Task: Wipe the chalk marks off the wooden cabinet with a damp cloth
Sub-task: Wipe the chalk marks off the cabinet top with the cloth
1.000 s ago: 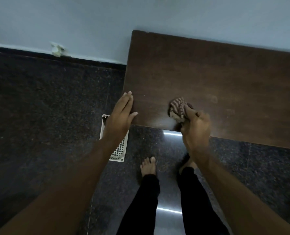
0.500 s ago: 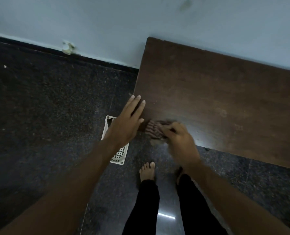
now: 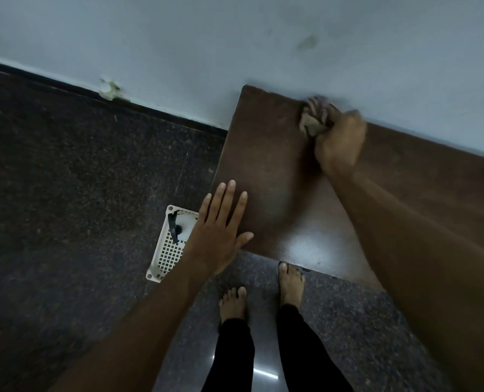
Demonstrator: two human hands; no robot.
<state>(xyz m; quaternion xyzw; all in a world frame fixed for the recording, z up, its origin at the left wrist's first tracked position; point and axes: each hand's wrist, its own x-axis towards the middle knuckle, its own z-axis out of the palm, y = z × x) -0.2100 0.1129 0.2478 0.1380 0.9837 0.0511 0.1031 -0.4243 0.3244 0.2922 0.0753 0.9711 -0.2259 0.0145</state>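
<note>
Cabinet (image 3: 277, 176): dark brown wood top, seen from above, back edge against the pale wall (image 3: 235, 38). Cloth (image 3: 315, 117) is at the far edge of the top, just beside the wall, bunched in the R hand (image 3: 338, 142); R fingers curled tight round it, fist pressing it onto the wood. That area is blurred, so can't tell if any chalk marks lie under or near it; the rest of the top looks plain brown w/ a glossy light patch near the front edge. L hand (image 3: 221, 230) lies flat on the front-left corner of the top, fingers straight, slightly spread, holding nothing, thumb along the front edge. On the dark speckled floor (image 3: 79, 193), left of the cabinet and partly under the L hand, a white mesh basket (image 3: 168, 250) w/ a dark-handled item inside. Two bare feet, black trousers, stand at the cabinet front.
</note>
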